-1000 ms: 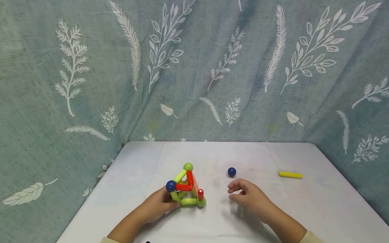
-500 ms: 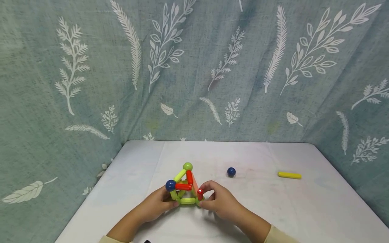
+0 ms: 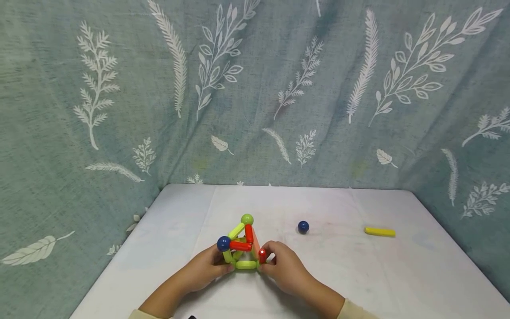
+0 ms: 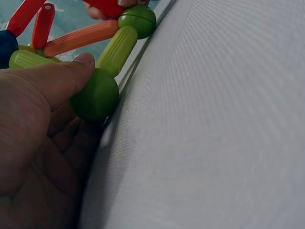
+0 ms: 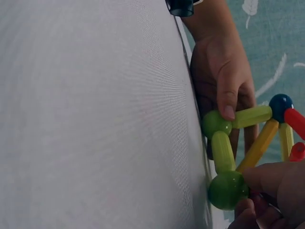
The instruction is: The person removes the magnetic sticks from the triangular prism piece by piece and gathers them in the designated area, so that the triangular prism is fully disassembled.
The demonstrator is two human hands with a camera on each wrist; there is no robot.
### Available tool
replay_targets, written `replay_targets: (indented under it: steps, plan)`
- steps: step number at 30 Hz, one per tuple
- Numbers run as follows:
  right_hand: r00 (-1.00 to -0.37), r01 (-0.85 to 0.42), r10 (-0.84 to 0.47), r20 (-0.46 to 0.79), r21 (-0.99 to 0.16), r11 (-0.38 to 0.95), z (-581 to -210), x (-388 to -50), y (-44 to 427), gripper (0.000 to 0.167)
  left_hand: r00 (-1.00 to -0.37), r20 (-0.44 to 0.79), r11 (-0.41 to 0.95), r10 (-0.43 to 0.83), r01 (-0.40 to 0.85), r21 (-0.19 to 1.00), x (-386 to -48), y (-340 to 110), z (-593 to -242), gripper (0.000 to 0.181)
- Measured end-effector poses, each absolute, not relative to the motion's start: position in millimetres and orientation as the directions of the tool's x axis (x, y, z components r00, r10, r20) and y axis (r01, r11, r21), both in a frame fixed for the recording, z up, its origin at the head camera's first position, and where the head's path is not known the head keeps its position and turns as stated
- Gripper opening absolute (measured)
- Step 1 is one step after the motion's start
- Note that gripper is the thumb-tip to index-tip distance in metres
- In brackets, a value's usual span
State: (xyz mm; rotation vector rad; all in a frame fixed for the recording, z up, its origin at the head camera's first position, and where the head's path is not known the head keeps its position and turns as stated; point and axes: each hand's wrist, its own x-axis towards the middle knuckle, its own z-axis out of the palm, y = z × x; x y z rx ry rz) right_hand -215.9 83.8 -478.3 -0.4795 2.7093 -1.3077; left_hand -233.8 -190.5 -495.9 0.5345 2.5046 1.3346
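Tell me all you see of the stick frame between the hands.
The frame is an open skeleton of sticks, red, orange, yellow and light green, with green balls and a blue ball at joints; all look like smooth plastic. One red stick points up at the near right, its end bare. The frame seems to rest on the table. The left hand grips its near left corner, the right hand its near right.

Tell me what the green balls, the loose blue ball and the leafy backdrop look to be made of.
Green balls: probably smooth hard plastic, slightly glossy; in the left wrist view one shows a seam-like line.
Loose blue ball: likely glossy plastic, from its bright highlight, though coated metal can't be ruled out.
Leafy backdrop: matte fabric, most likely, given its soft folds and woven texture.
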Motion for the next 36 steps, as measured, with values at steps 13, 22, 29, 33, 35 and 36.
replay_targets:
  steps: [13,22,29,33,35,36]
  plan:
    - [-0.949,-0.242,-0.31,0.061,-0.773,0.587,-475,-218,84,0.021,-0.899,-0.048,0.508,0.435,0.201,0.838,-235,-192,-489,0.064]
    - [-0.946,-0.278,-0.305,0.113,-0.768,0.577,-469,-219,89,0.021,-0.899,-0.045,0.51,0.435,0.205,0.835,-236,-193,-491,0.064]
    - [-0.962,-0.216,-0.261,0.076,-0.796,0.565,-469,-229,107,0.022,-0.902,-0.065,0.535,0.428,0.195,0.822,-234,-193,-492,0.068]
    - [-0.98,-0.171,-0.187,0.072,-0.787,0.592,-467,-238,126,0.024,-0.9,-0.068,0.533,0.43,0.193,0.824,-233,-193,-493,0.068]
    - [-0.988,-0.14,-0.135,0.072,-0.782,0.608,-465,-243,136,0.025,-0.899,-0.067,0.527,0.433,0.192,0.828,-233,-192,-493,0.068]
    - [-0.992,-0.115,-0.106,0.064,-0.785,0.609,-464,-245,141,0.025,-0.899,-0.066,0.525,0.433,0.192,0.829,-232,-192,-492,0.067]
